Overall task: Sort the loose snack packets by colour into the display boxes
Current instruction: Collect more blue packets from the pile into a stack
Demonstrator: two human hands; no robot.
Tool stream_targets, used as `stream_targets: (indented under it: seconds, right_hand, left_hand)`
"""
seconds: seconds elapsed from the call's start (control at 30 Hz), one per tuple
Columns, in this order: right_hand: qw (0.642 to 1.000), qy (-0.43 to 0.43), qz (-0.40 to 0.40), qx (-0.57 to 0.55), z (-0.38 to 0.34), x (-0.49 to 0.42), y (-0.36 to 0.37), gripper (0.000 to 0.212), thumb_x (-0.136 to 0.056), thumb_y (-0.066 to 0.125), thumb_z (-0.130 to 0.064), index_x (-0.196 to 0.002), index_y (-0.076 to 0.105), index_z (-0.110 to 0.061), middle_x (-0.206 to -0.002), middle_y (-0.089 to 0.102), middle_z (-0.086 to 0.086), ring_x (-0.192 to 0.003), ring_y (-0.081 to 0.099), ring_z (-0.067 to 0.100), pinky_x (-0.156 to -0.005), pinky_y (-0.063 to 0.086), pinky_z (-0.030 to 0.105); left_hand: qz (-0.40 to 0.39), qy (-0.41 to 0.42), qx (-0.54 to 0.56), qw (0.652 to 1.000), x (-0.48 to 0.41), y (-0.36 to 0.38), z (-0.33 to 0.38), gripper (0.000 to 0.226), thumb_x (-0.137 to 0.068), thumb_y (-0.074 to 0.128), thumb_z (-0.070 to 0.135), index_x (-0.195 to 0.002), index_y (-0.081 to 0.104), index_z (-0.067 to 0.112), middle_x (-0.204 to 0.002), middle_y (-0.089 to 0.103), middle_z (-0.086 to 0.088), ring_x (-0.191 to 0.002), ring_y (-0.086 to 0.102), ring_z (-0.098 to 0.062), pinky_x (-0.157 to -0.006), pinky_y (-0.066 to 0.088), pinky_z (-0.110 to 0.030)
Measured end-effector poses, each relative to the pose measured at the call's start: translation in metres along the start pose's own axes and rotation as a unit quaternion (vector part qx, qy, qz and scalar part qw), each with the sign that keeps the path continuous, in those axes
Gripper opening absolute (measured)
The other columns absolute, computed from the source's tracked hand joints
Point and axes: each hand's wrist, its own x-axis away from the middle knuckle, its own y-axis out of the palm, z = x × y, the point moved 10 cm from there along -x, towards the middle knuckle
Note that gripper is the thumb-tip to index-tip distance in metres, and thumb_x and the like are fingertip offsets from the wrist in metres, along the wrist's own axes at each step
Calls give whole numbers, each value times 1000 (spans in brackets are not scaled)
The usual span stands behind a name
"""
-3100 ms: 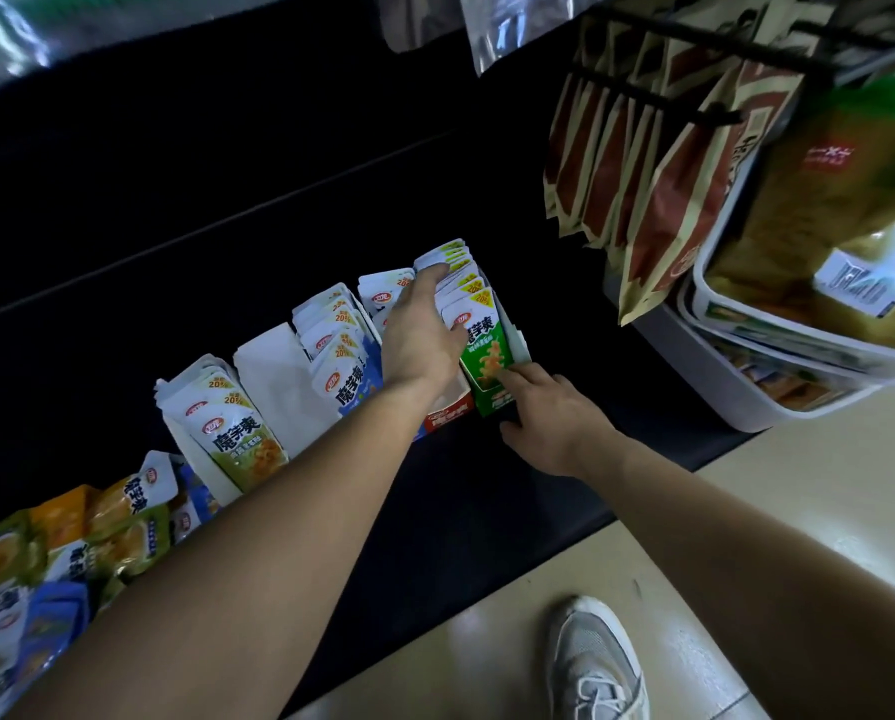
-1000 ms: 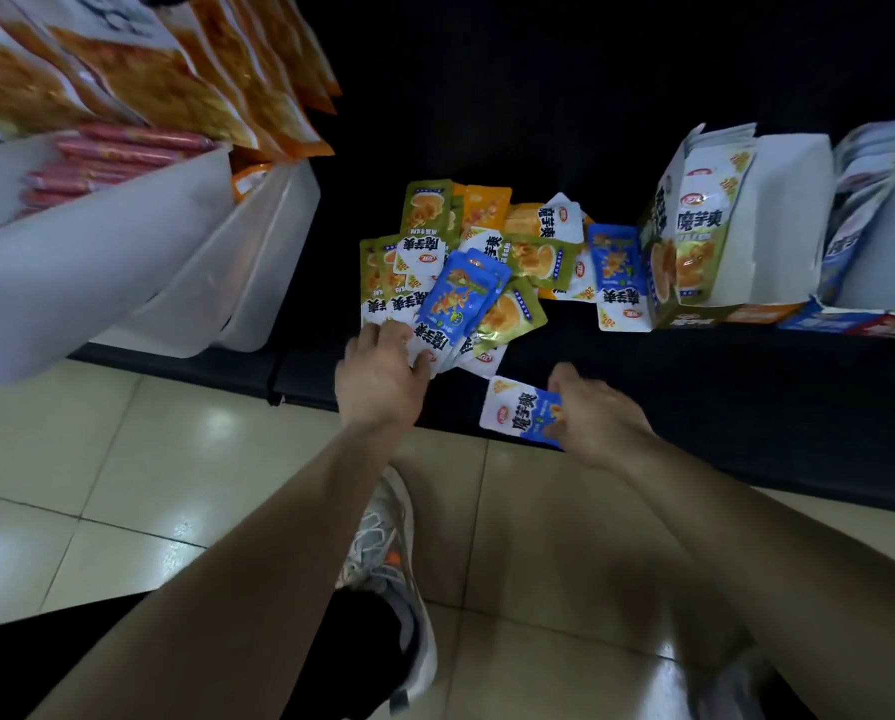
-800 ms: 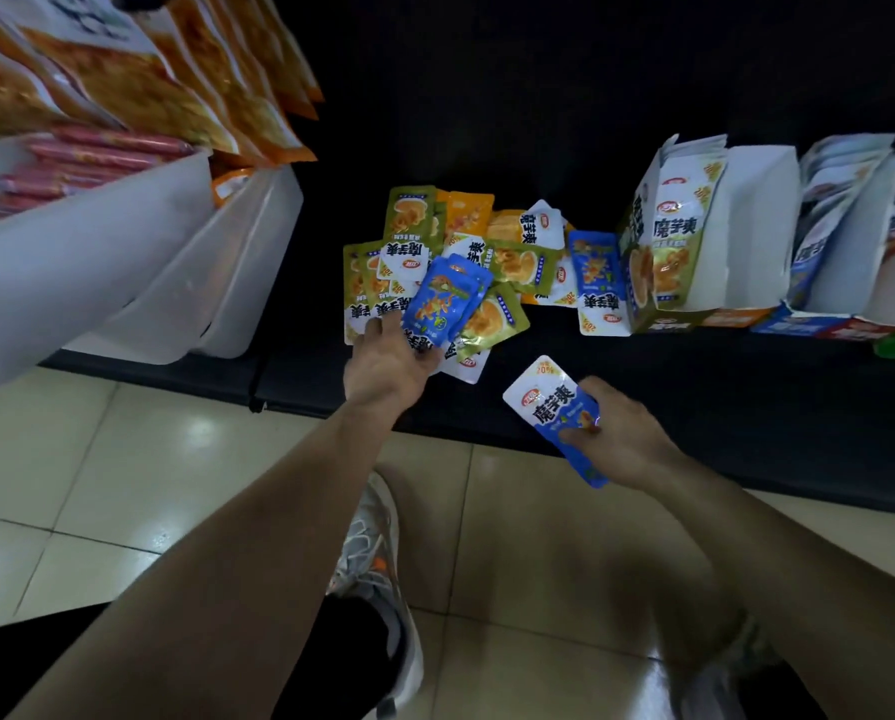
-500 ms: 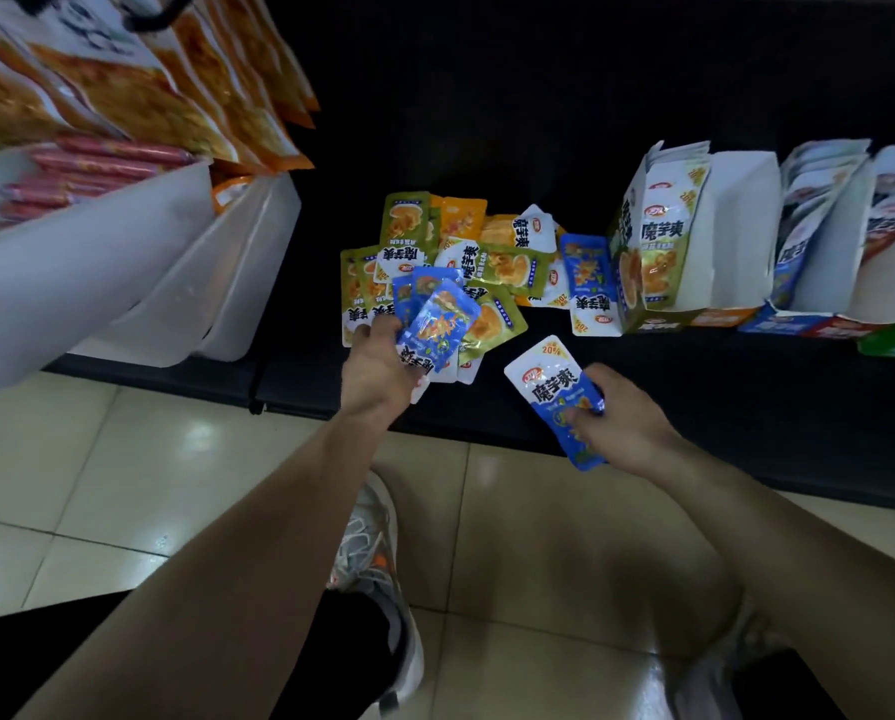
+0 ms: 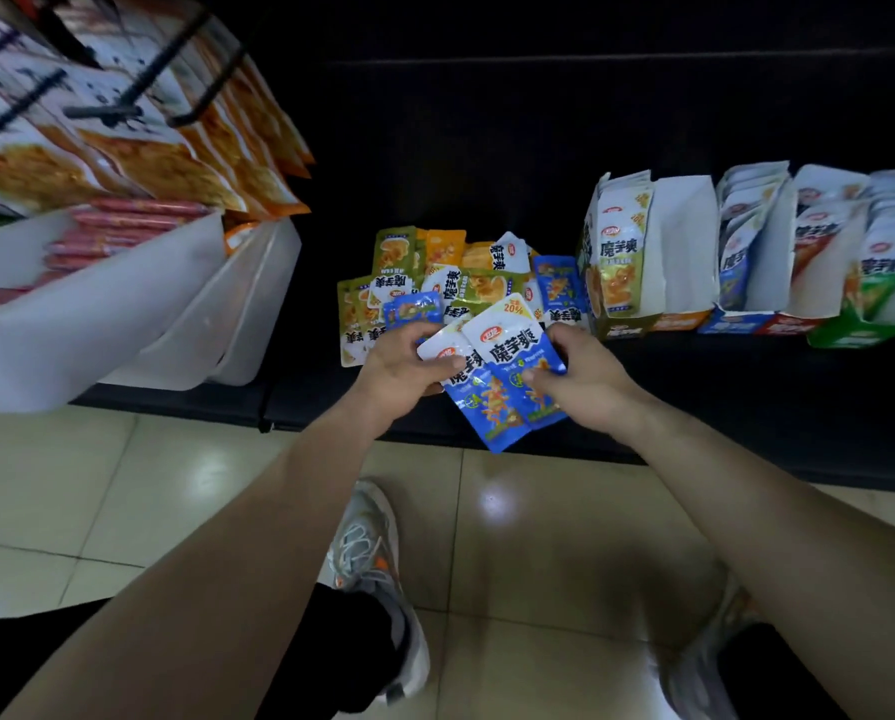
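**Two blue packets held over the shelf edge**

Two overlapping blue packets are held between both hands, above the front edge of the black shelf (image 5: 694,387). The front blue packet (image 5: 513,356) is pinched by the right hand (image 5: 585,379), with the thumb pressed on its face and the fingers curled behind it. The rear blue packet (image 5: 481,413) is partly covered by the front one and is gripped by the left hand (image 5: 401,368), whose thumb is laid on its white top.

At 12 o'clock from the hands, a loose pile (image 5: 435,275) of green, orange and blue packets is spread on the shelf. At 2 o'clock, the display boxes are lined up touching side by side: an olive box (image 5: 624,330), then a blue box (image 5: 731,322), a red box (image 5: 793,324) and a green box (image 5: 845,332), each filled with upright packets. At 9 to 10 o'clock, white bins (image 5: 138,324) are seen, with hanging bags (image 5: 164,163) above them. At 6 o'clock, a grey shoe (image 5: 372,553) is planted on the tiled floor (image 5: 564,537).
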Motion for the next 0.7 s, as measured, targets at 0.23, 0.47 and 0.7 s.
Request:
stream_targets:
  seconds: [0.23,0.47,0.7]
  right_hand:
    - [997,74,-20,-27,44,5,7,25,-96,64,-23,-119,56,-24,-111,70,-7,-100,68,13,-91,54,36]
    - [996,83,-37,15,74,-8,8,22,-95,65,-23,-115,57,-27,-110,68,-4,-93,69,12,-79,55,32]
    - [990,142,-4,10,101,-23,3,13,-96,63,-23,-107,60,-18,-105,70,1,-95,68,19,-88,56,40]
  left_hand:
    - [-34,-32,52,998,-1,40,-14,20,-92,68,9,-103,61,24,-93,71,-4,-88,69,-16,-83,60,-34]
    - [46,-22,-80,996,-23,19,-44,16,-90,72,17,-105,64,19,-103,69,6,-99,66,-13,-75,49,-14]
    - [225,-121,-283,925,-45,-46,-91,73,-76,73,59,-128,48,14,-128,52,-10,-119,52,-32,-92,50,-45]
